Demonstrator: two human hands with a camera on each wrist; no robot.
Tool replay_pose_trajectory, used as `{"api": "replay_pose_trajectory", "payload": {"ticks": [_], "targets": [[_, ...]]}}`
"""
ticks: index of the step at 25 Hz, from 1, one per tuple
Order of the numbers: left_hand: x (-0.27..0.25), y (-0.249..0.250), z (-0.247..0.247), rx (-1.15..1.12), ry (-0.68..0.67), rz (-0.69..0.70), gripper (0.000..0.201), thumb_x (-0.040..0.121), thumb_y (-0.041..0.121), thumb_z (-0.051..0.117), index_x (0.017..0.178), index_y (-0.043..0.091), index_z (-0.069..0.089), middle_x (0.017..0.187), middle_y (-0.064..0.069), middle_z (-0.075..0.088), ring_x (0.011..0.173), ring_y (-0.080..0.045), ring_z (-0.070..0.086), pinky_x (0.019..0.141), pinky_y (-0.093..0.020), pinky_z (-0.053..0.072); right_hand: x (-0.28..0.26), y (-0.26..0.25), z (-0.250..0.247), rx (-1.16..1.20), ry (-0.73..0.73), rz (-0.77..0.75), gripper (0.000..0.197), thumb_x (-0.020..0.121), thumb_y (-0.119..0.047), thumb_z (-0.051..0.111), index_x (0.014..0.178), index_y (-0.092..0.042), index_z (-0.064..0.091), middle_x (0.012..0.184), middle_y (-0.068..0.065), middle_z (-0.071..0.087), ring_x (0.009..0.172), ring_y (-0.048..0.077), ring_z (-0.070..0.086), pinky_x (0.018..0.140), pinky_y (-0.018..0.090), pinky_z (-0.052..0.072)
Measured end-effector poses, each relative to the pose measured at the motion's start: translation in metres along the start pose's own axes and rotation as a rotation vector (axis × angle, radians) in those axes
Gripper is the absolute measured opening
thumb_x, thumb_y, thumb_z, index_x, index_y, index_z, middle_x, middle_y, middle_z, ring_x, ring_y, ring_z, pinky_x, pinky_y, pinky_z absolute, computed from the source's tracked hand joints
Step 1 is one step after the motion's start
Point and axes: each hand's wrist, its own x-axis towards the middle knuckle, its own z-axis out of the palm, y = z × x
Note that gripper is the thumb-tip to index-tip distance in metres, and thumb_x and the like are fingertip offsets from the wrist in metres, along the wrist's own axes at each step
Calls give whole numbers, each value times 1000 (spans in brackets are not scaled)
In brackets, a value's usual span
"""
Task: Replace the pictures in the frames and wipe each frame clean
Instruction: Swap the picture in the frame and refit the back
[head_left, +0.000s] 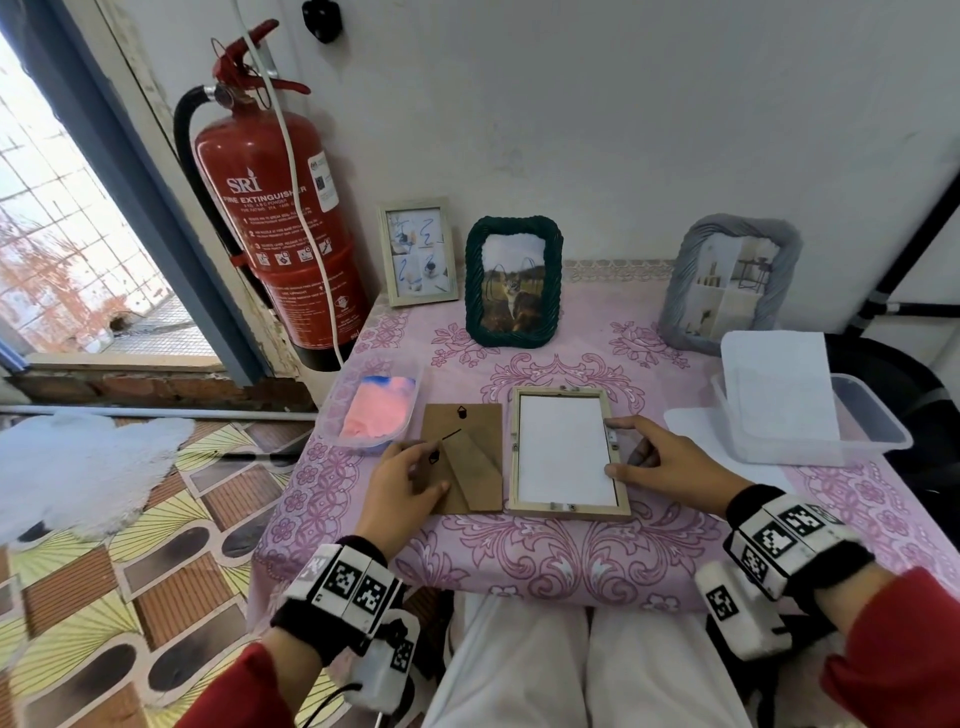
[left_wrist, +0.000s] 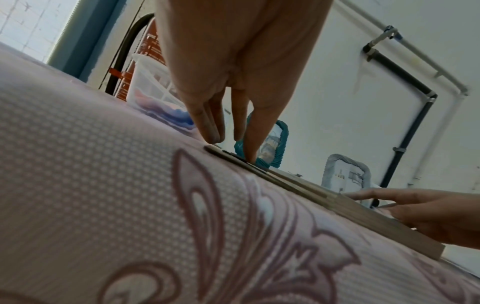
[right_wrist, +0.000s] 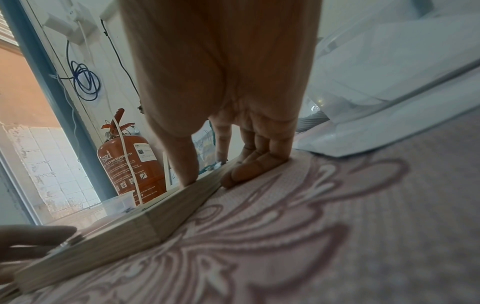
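Observation:
A pale wooden frame lies face down near the table's front edge, with a white sheet in its opening. Its brown backing board, stand folded flat, lies just left of it. My left hand rests on the board's left part, thumb on top and straight fingers at its left edge. My right hand holds the frame's right rail: thumb and index finger on top, the other fingers curled against its outer side on the cloth.
Three frames stand at the back: a small pale one, a green rope one, a grey one. A tub with a pink-blue cloth sits left, a clear tub with white sheets right. A fire extinguisher hangs left.

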Motion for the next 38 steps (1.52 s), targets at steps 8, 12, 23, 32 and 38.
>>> {"api": "replay_pose_trajectory", "payload": {"ticks": [8, 12, 23, 32, 38], "targets": [[33, 45, 21, 85, -141, 176, 48, 81, 27, 70, 126, 17, 56, 128, 0, 57, 119, -15, 49, 96, -20, 36, 1, 0, 0, 1, -1, -10, 58, 82, -33, 69, 134, -30, 43, 81, 0, 56, 76, 10, 55, 74, 23, 43], [53, 65, 38, 380, -407, 276, 76, 77, 43, 71, 140, 15, 39, 145, -6, 41, 140, -24, 25, 112, -30, 19, 0, 0, -1, -19, 2, -24, 58, 82, -34, 69, 134, -29, 42, 79, -3, 55, 74, 6, 54, 75, 23, 42], [84, 66, 52, 875, -684, 362, 124, 64, 72, 63, 150, 16, -8, 159, -5, -9, 144, -25, -20, 111, -45, -21, -1, 1, -3, -15, -6, -47, 58, 83, -34, 68, 134, -29, 42, 77, -6, 53, 69, -2, 51, 65, 9, 39], [80, 72, 55, 870, -711, 383, 144, 41, 96, 29, 149, 9, -8, 158, -10, -2, 147, -19, -7, 104, -47, -28, -1, 3, -3, 5, -8, -50, 59, 83, -35, 67, 135, -29, 41, 78, -5, 53, 70, 0, 51, 68, 13, 40], [77, 75, 57, 849, -668, 369, 126, 62, 70, 64, 149, 13, -9, 158, -12, 4, 147, -17, -1, 101, -45, -31, 0, 2, -3, 1, -10, -48, 59, 83, -35, 67, 136, -28, 40, 78, -5, 53, 71, 1, 51, 68, 14, 40]]}}
